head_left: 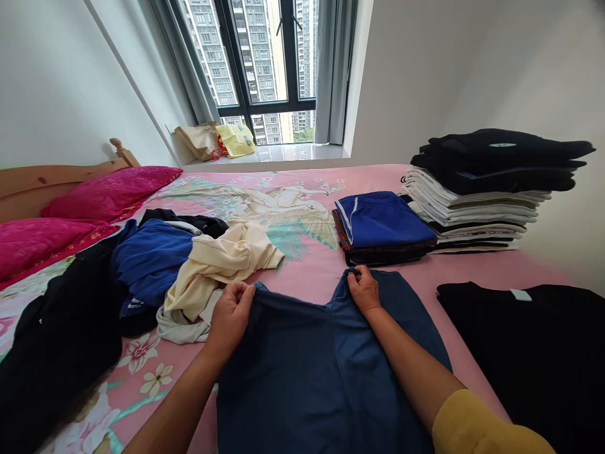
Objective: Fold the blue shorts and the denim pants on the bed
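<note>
Clock centred on the dark navy-blue cloth garment with a centre seam (293, 366), 12 toward window. Garment sits on the near side of the pink floral-printed bedspread (302, 287), spread between both hands, lower end cut off by frame. Left hand (233, 315) at 10 o'clock: fingers curled, thumb on top, pinching the upper corner. Its bare forearm comes in from 8, angled up and inward. Right hand (363, 290) at 1: back of hand up, fingertips gripping bunched cloth on the top edge. Right forearm runs in from 4, slanting up-left, mustard-yellow sleeve (482, 422) pushed back near the elbow. Top edge sags in a shallow V between the grips; can't tell if it's clear of the bed. Around it: loose heap with royal-blue cloth (154, 258) and cream cloth (224, 258) at 10, the cream near the left hand; low folded pile topped with blue, white-piped cloth (387, 217) at 1; tall folded stack, black over white (477, 198), between 1 and 2; flat black short-necked top (534, 353) at 3.
</note>
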